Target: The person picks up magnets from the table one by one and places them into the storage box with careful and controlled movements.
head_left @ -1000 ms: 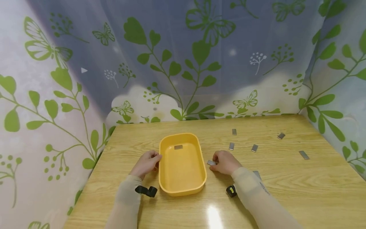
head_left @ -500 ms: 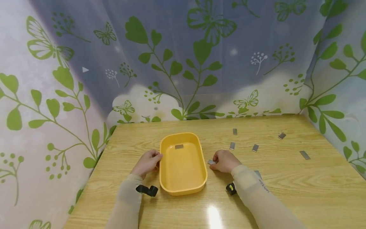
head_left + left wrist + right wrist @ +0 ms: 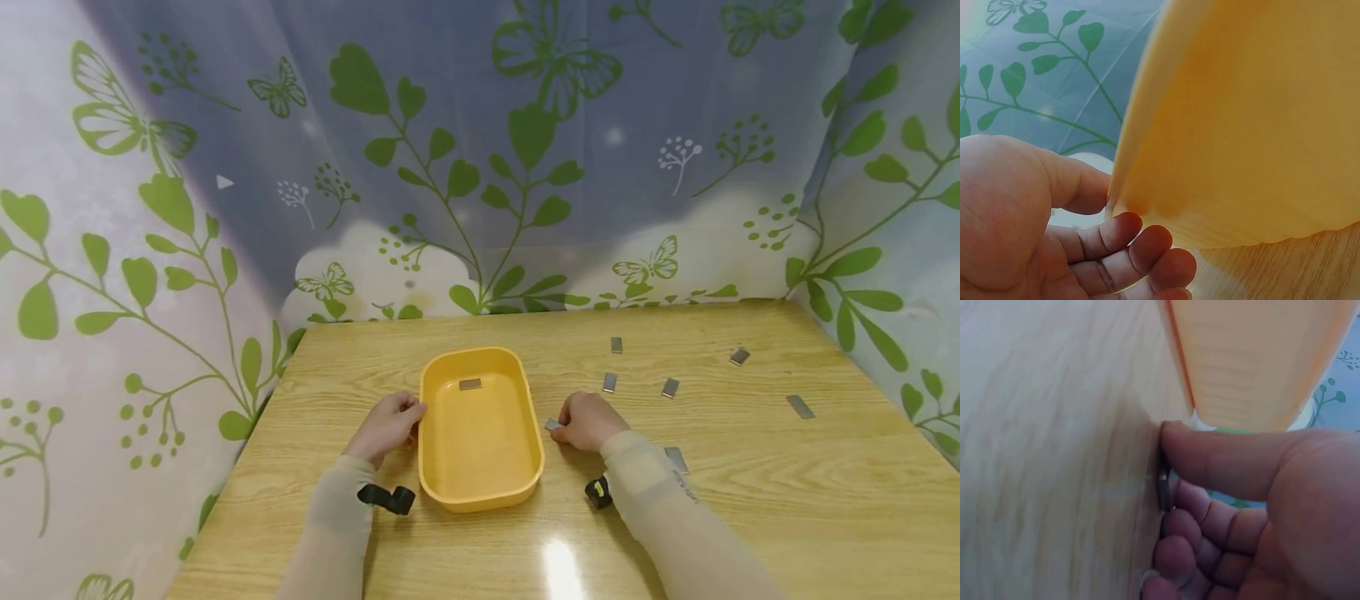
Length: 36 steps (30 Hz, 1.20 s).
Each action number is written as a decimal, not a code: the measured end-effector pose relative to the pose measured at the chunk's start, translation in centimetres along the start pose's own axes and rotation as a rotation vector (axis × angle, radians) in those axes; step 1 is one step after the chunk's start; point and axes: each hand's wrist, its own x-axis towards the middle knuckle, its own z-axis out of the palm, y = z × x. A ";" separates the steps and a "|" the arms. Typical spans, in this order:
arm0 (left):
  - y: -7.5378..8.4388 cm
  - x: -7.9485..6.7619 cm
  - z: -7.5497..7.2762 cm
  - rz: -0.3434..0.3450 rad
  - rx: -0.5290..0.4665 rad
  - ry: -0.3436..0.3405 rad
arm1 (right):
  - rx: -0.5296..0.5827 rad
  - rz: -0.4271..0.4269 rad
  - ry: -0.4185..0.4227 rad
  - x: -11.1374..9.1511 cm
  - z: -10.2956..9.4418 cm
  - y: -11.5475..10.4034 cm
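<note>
Grey, the bar [image 3: 552,425] is sitting pinched between thumb and fingers of the right hand [image 3: 590,422], just right of the yellow tray [image 3: 482,454]. From that hand it is lying leftward, its visible end pointing at the tray's right wall, a gap showing between. Fingers are hiding the rest, and whether it is touching the table [image 3: 787,508] cannot be told. The tray's long axis is running near to far, so a long side is facing the bar. The left hand [image 3: 386,425] is gripping the left wall, the tray's width separating it from the bar; the right is the nearer. Another bar [image 3: 470,384] is resting inside by the far wall; six more bars [image 3: 670,387] are lying to the right.
</note>
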 end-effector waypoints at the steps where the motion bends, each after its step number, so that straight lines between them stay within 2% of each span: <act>1: 0.0 0.0 0.0 -0.001 -0.001 0.001 | 0.001 0.006 -0.007 -0.1 0.0 -0.2; 7: -0.3 0.0 -0.1 -0.004 0.002 0.006 | -0.004 0.007 -0.029 -0.3 -0.1 -0.7; 22: -0.4 -0.1 -0.1 0.015 -0.010 0.011 | -0.018 -0.027 -0.013 -0.4 0.3 -0.1; 30: -0.6 -0.2 0.0 0.004 -0.020 0.007 | 0.052 -0.033 -0.027 -1.0 -0.3 -0.2; 36: -0.2 0.0 -0.1 0.015 -0.005 0.011 | 0.052 -0.039 -0.041 -1.1 -0.8 -0.1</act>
